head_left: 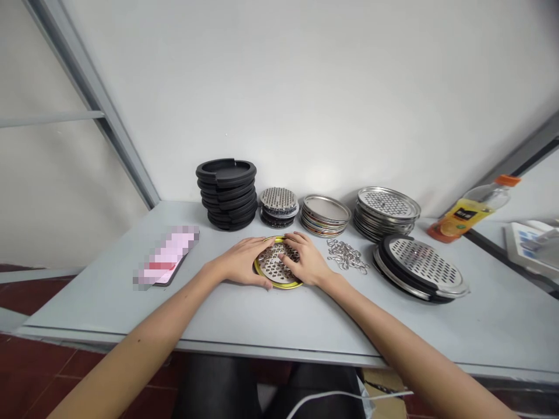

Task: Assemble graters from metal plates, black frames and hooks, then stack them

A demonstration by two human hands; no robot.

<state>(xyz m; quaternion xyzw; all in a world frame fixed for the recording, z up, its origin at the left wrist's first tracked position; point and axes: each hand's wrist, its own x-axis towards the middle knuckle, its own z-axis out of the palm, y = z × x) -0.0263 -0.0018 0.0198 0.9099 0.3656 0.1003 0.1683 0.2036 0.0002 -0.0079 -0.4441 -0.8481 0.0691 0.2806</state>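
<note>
My left hand (240,262) and my right hand (308,259) both lie on a round perforated steel disc with a gold rim (271,269), flat on the table. Their fingers spread over its holes and nearly meet, hiding much of it. Just beyond my right hand lies a loose heap of small metal rings or clips (346,256). Behind the hands stand a stack of small perforated discs (278,201) and a stack of plain metal lids (325,215). Farther right, a large perforated steel disc in a black ring (421,265) lies on the table.
A stack of black rubber rings (226,195) and a stack of perforated steel trays (386,206) stand along the wall. A phone with a blurred screen (166,256) lies left. An orange-capped juice bottle (474,212) stands at the far right corner.
</note>
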